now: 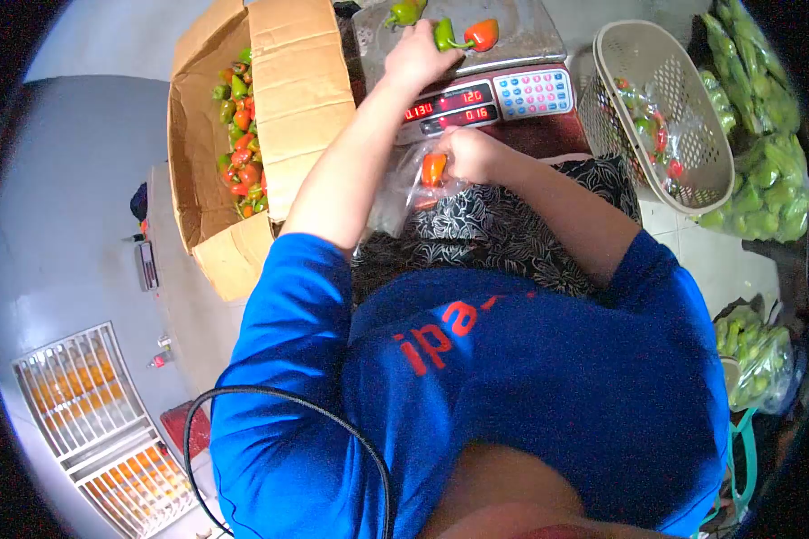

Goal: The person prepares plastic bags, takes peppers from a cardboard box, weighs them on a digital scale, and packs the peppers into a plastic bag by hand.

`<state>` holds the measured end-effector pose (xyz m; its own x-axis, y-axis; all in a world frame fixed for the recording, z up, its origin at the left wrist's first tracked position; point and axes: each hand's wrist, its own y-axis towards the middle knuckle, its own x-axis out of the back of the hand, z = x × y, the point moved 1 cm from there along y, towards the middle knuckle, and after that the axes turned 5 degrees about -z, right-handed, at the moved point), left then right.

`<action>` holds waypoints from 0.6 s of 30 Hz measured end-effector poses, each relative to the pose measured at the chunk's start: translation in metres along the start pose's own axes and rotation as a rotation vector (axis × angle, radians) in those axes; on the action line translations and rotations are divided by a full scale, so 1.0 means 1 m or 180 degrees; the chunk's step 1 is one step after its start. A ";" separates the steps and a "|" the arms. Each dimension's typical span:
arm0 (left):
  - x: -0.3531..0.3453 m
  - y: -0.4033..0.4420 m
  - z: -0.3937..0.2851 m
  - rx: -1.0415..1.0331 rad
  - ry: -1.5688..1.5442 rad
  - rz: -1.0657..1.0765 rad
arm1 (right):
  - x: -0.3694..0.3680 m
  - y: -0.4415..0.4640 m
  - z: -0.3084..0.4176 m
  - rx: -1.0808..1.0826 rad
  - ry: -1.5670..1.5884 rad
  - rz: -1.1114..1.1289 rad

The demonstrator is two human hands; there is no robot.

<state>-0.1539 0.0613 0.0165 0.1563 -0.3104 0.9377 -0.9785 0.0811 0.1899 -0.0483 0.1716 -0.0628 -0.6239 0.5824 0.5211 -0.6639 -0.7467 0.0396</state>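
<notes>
On the metal pan (pixel 530 36) of a digital scale, my left hand (pixel 417 59) has its fingers curled down by a green pepper (pixel 444 34), which shows between finger and thumb. An orange-red pepper (pixel 482 35) with a green stem lies just right of it. Another green pepper (pixel 406 12) is at the pan's far edge, by my fingertips. Close to my lap, my right hand (pixel 469 154) is closed on the top of a clear plastic bag (pixel 391 208). An orange pepper (pixel 434 169) shows at the bag, beside my fingers.
Left of the scale stands an open cardboard box (pixel 301 108) with many red and green peppers (pixel 241 162). To the right is a beige plastic basket (pixel 609 108) holding bagged peppers. Bags of green vegetables (pixel 764 189) lie beyond it. The scale's keypad (pixel 534 93) faces me.
</notes>
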 end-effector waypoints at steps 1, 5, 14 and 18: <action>-0.009 0.002 -0.001 0.0179 0.0117 0.0009 | -0.004 0.001 -0.007 0.0032 0.0123 0.0054; -0.023 0.000 0.012 0.0227 -0.0117 -0.0436 | 0.020 -0.010 0.013 0.0170 0.0481 -0.0285; 0.009 -0.172 0.019 0.0584 -0.2742 -0.0649 | 0.011 -0.002 0.000 -0.0191 0.0258 -0.0606; -0.027 -0.196 0.032 0.0663 -0.3416 -0.0095 | 0.023 -0.003 0.037 -0.0308 0.0081 -0.0522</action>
<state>0.0297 0.0229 -0.0552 0.0802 -0.9818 0.1724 -0.9957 -0.0707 0.0605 -0.0456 0.1750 -0.0198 -0.5135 0.7026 0.4925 -0.7933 -0.6075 0.0395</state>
